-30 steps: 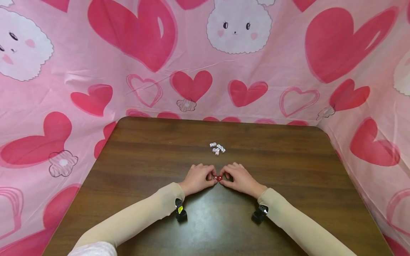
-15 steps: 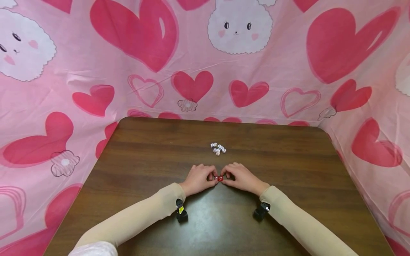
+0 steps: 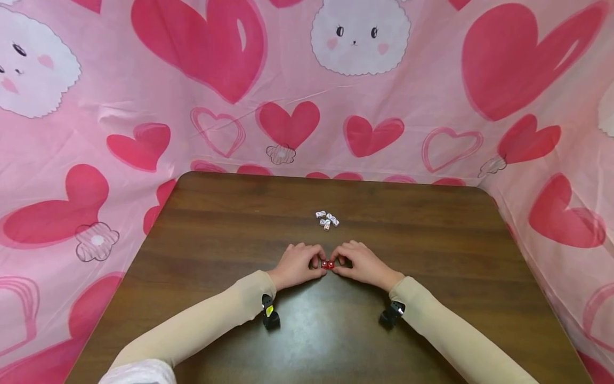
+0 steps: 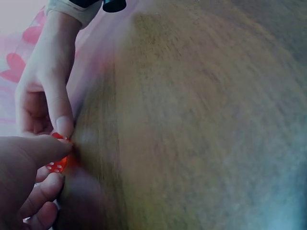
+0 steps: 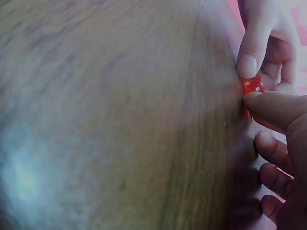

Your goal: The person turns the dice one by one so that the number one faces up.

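Observation:
Two small red dice with white pips lie side by side between the hands in the head view, the left die (image 3: 324, 264) right up against the right die (image 3: 331, 264). My left hand (image 3: 299, 264) pinches the left one between thumb and fingers. From the other side, my right hand (image 3: 362, 265) has its thumb and index finger on the right one. In the left wrist view the left thumb covers part of a red die (image 4: 57, 166). The right wrist view shows red die faces (image 5: 253, 85) between the two thumbs.
Beyond the hands, several white dice (image 3: 327, 221) lie in a loose cluster on the brown wooden table (image 3: 408, 224). A pink cloth (image 3: 336, 96) with hearts hangs around the back and sides. Each wrist carries a small black camera (image 3: 271, 319).
Both hands stay nearly in place around the red dice, whose top faces now look more squarely lined up. The head view has shifted slightly. The white dice lie as before.

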Tool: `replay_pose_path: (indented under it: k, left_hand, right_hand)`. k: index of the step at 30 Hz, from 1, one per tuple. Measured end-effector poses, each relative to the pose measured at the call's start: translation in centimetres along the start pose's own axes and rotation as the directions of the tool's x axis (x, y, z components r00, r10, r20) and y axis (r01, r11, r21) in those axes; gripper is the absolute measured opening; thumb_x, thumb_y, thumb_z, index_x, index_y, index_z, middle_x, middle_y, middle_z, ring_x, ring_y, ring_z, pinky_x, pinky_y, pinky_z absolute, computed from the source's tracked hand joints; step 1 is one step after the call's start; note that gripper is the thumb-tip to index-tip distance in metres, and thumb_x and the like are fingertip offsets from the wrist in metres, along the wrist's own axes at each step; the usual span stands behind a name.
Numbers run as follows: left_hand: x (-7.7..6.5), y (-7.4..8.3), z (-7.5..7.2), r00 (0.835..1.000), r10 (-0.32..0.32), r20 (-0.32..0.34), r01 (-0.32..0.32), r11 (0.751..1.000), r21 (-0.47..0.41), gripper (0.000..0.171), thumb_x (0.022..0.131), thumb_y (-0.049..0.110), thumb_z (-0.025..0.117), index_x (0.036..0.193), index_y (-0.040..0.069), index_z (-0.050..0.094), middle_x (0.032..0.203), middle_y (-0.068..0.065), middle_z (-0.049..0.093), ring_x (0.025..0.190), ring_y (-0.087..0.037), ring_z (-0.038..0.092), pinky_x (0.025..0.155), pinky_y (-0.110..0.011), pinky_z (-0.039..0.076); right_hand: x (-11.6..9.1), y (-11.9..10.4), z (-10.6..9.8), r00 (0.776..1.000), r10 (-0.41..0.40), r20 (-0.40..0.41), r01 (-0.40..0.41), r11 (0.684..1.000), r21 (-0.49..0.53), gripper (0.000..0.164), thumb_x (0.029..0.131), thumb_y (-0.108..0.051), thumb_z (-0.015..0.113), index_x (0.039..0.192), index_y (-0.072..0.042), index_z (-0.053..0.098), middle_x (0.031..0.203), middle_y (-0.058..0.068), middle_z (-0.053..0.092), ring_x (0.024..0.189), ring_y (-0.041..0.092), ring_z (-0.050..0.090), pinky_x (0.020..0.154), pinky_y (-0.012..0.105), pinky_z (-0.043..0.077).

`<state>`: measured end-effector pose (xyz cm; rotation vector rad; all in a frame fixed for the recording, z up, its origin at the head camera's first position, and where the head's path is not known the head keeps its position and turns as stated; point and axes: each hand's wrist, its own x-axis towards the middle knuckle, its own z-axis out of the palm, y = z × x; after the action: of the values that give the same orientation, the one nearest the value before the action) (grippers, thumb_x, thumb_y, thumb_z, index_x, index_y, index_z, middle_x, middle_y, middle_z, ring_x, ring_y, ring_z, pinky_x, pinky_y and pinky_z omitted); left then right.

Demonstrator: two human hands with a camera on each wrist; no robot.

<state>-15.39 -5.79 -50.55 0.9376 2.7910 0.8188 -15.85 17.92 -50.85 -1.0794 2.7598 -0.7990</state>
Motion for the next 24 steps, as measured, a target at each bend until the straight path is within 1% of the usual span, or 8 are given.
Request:
replay_pose_path:
  k: [6, 10, 13, 15, 16, 18, 20, 24]
  left_hand:
    - [0.0, -0.2, 0.0, 1.000, 0.015, -0.013, -0.015, 1.000, 0.020, 0.019, 0.089, 0.031, 0.082, 0.099, 0.022, 0.069, 0.078, 0.013, 0.063, 0.076, -0.009, 0.050, 0.076, -0.034, 0.036]
    - [-0.1, -0.2, 0.1, 0.999, 0.021, -0.030, -0.020, 1.000, 0.024, 0.018, 0.089, 0.031, 0.082, 0.097, 0.022, 0.068, 0.077, 0.013, 0.062, 0.076, -0.009, 0.050, 0.075, -0.034, 0.036]
    - [-0.1, -0.3, 0.1, 0.999, 0.019, -0.030, -0.018, 1.000, 0.020, 0.018, 0.089, 0.031, 0.082, 0.097, 0.023, 0.068, 0.077, 0.015, 0.062, 0.076, -0.008, 0.049, 0.075, -0.034, 0.036]
    - [-0.1, -0.3, 0.1, 1.000, 0.015, -0.024, -0.015, 1.000, 0.019, 0.018, 0.089, 0.031, 0.082, 0.097, 0.024, 0.068, 0.077, 0.015, 0.061, 0.076, -0.008, 0.049, 0.076, -0.034, 0.036]
    - [0.0, -0.3, 0.1, 1.000, 0.012, -0.021, -0.012, 1.000, 0.017, 0.018, 0.088, 0.032, 0.082, 0.098, 0.024, 0.069, 0.077, 0.016, 0.061, 0.076, -0.007, 0.049, 0.076, -0.034, 0.036]
    - [0.0, -0.3, 0.1, 1.000, 0.010, -0.017, -0.010, 1.000, 0.010, 0.019, 0.089, 0.032, 0.082, 0.098, 0.023, 0.069, 0.077, 0.016, 0.061, 0.075, -0.008, 0.048, 0.076, -0.034, 0.036]
    - [0.1, -0.3, 0.1, 1.000, 0.009, -0.014, -0.008, 1.000, 0.006, 0.018, 0.089, 0.031, 0.082, 0.099, 0.023, 0.069, 0.077, 0.017, 0.060, 0.075, -0.008, 0.048, 0.076, -0.033, 0.036]
    - [0.0, -0.4, 0.2, 1.000, 0.010, -0.012, -0.009, 1.000, 0.010, 0.018, 0.089, 0.031, 0.082, 0.098, 0.023, 0.068, 0.076, 0.018, 0.059, 0.075, -0.007, 0.048, 0.075, -0.033, 0.036]
  right_hand:
    - [0.1, 0.1, -0.1, 1.000, 0.006, 0.003, -0.006, 1.000, 0.001, 0.017, 0.093, -0.025, 0.079, 0.107, -0.021, 0.071, 0.084, -0.012, 0.054, 0.082, 0.010, 0.045, 0.079, 0.034, 0.037]
    - [0.2, 0.1, -0.2, 1.000, 0.000, 0.021, -0.001, 1.000, 0.021, 0.019, 0.094, -0.029, 0.079, 0.109, -0.020, 0.070, 0.085, -0.012, 0.055, 0.082, 0.010, 0.046, 0.080, 0.034, 0.038]
    - [0.4, 0.4, -0.7, 0.999, 0.023, 0.049, -0.027, 0.995, 0.101, 0.023, 0.097, -0.031, 0.076, 0.114, -0.018, 0.069, 0.085, -0.012, 0.057, 0.080, 0.009, 0.049, 0.078, 0.032, 0.041]
    - [0.6, 0.7, -1.2, 0.997, 0.056, 0.047, -0.063, 0.983, 0.172, 0.023, 0.099, -0.029, 0.073, 0.116, -0.016, 0.069, 0.086, -0.011, 0.059, 0.079, 0.009, 0.052, 0.076, 0.030, 0.045]
    - [0.7, 0.9, -1.4, 0.996, 0.078, 0.038, -0.084, 0.976, 0.200, 0.022, 0.100, -0.028, 0.072, 0.117, -0.015, 0.069, 0.086, -0.010, 0.060, 0.078, 0.008, 0.053, 0.074, 0.029, 0.047]
    - [1.0, 1.5, -1.8, 0.993, 0.118, -0.006, -0.113, 0.965, 0.235, 0.017, 0.101, -0.023, 0.071, 0.115, -0.013, 0.069, 0.085, -0.009, 0.062, 0.076, 0.009, 0.056, 0.071, 0.029, 0.049]
    - [1.4, 2.1, -2.1, 0.985, 0.160, -0.071, -0.140, 0.964, 0.227, 0.012, 0.101, -0.019, 0.070, 0.111, -0.013, 0.071, 0.085, -0.008, 0.064, 0.077, 0.009, 0.058, 0.072, 0.029, 0.050]
    - [2.5, 3.3, -2.5, 0.949, 0.262, -0.176, -0.223, 0.951, 0.215, 0.008, 0.100, -0.016, 0.070, 0.106, -0.010, 0.072, 0.085, -0.003, 0.067, 0.077, 0.012, 0.059, 0.075, 0.032, 0.050]
